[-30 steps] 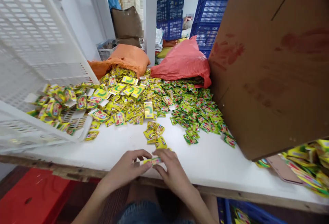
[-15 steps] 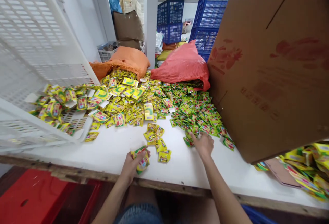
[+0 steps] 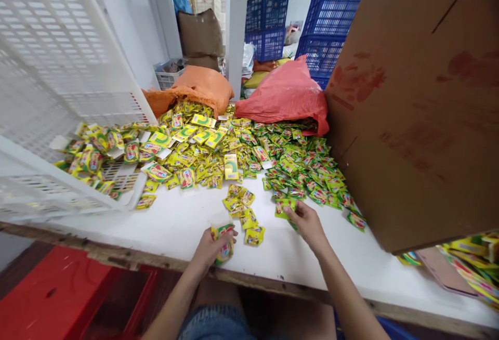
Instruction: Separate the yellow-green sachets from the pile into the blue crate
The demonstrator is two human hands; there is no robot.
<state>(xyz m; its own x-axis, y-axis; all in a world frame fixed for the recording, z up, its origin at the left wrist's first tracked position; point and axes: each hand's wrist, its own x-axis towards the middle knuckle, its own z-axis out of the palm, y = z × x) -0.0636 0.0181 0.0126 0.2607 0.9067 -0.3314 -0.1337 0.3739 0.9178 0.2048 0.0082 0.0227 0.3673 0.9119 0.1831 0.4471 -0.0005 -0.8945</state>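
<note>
Close to the table's front edge, my left hand [image 3: 208, 250] is closed around a small printed box [image 3: 225, 250] in green, yellow and red, with a pale flap at its top. My right hand [image 3: 309, 222] pinches a green sachet [image 3: 283, 207] at the near edge of a heap of green sachets [image 3: 300, 166]. Several yellow sachets [image 3: 248, 219] lie loosely between the two hands. Farther back spreads a heap of yellow sachets [image 3: 198, 163], with small yellow boxes [image 3: 231, 167] on it.
At left, a white plastic crate [image 3: 134, 192] lies tipped, holding filled boxes. An orange sack [image 3: 205, 86] and a red sack [image 3: 283, 93] lie behind the heaps. The large cardboard carton [image 3: 409, 137] blocks the right side, beside a phone-like flat pink object [image 3: 446, 270].
My right hand has gripped a green sachet and drawn it slightly toward me from the heap's edge. My left hand still holds the box. The view has shifted a little.
</note>
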